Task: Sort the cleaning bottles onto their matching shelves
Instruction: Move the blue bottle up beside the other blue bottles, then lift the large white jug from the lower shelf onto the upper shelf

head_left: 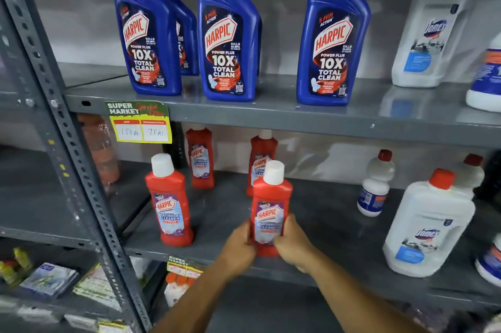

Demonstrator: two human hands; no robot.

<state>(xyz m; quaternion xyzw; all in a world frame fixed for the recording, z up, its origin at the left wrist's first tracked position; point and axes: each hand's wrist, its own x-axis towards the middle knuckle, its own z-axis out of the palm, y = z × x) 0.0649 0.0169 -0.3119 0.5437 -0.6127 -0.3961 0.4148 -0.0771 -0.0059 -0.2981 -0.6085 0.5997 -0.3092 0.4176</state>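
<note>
A red Harpic bathroom cleaner bottle (pixel 268 205) with a white cap stands upright near the front edge of the middle shelf (pixel 339 213). My left hand (pixel 238 246) grips its lower left side and my right hand (pixel 292 243) grips its lower right side. Three more red bottles stand on the same shelf: one at front left (pixel 169 202), two further back (pixel 200 159) (pixel 261 159). Blue Harpic bottles (pixel 229 34) line the upper shelf (pixel 271 113).
White Domex bottles (pixel 428 227) stand at the right of the middle shelf and another (pixel 433 28) on the upper shelf. A yellow price tag (pixel 141 126) hangs from the upper shelf edge. A grey perforated upright (pixel 67 142) rises at the left. Packets lie on the lower left shelf (pixel 48 278).
</note>
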